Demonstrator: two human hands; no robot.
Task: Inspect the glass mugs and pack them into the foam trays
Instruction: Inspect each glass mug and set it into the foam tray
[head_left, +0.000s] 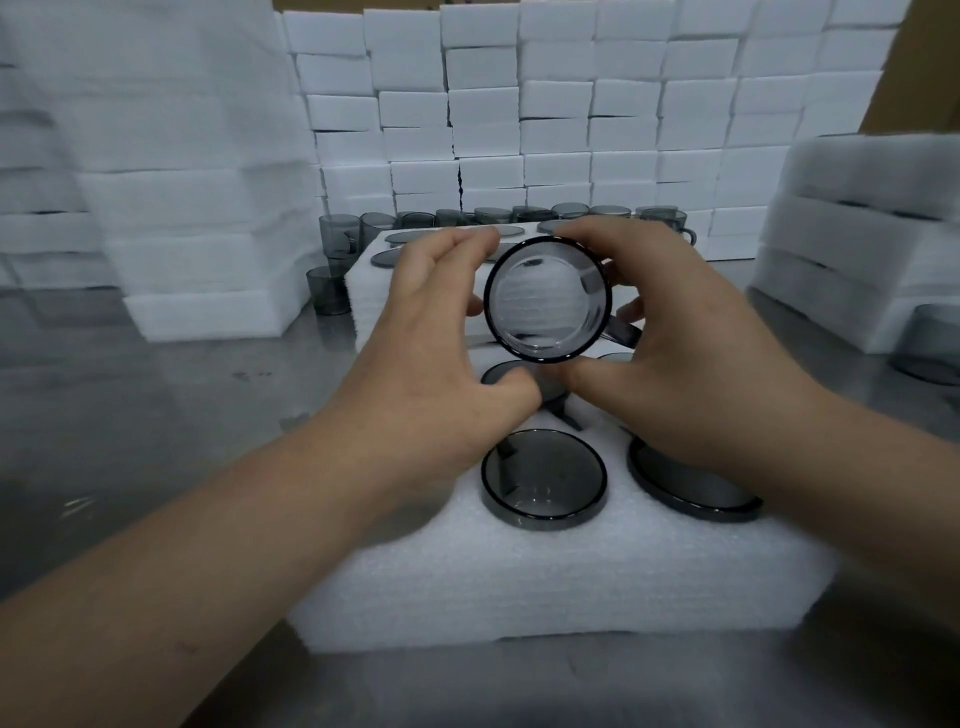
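Observation:
A smoky grey glass mug (548, 299) is held up on its side with its open mouth facing me, above a white foam tray (545, 587). My right hand (691, 358) grips it from the right, thumb under the rim and fingers over the top, next to the handle. My left hand (441, 358) touches its left side with fingers spread and nearly straight. Packed mugs sit in the tray's holes, one at the front middle (544, 478), one at the front right (691, 488) and one partly hidden under my left thumb (506, 374).
A second filled foam tray (374, 291) stands behind the first. Loose grey mugs (337, 244) line the steel table (130, 415) behind and to its left. Stacks of foam blocks wall in the back (519, 104), left (156, 208) and right (857, 234).

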